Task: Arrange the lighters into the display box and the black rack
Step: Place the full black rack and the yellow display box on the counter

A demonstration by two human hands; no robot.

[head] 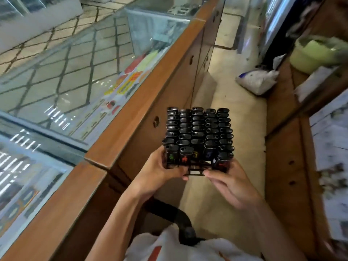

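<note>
I hold the black rack point(195, 171) in the air in front of me, over the floor beside the counter. Several black lighters point(197, 132) stand upright in it in tight rows. My left hand point(162, 166) grips the rack's near left corner, its thumb lying along the front edge. My right hand point(227, 178) holds the near right corner, its fingers curled around a black lighter point(223, 162) at that corner. A few slots at the rack's near edge show bare frame. No display box is in view.
A wood-framed glass counter point(143, 102) runs along my left, with papers under the glass. A white sack point(258, 80) lies on the tiled floor ahead. Wooden cabinets point(286, 147) and shelves with white packs stand on my right. A black chair back point(180, 221) is below my arms.
</note>
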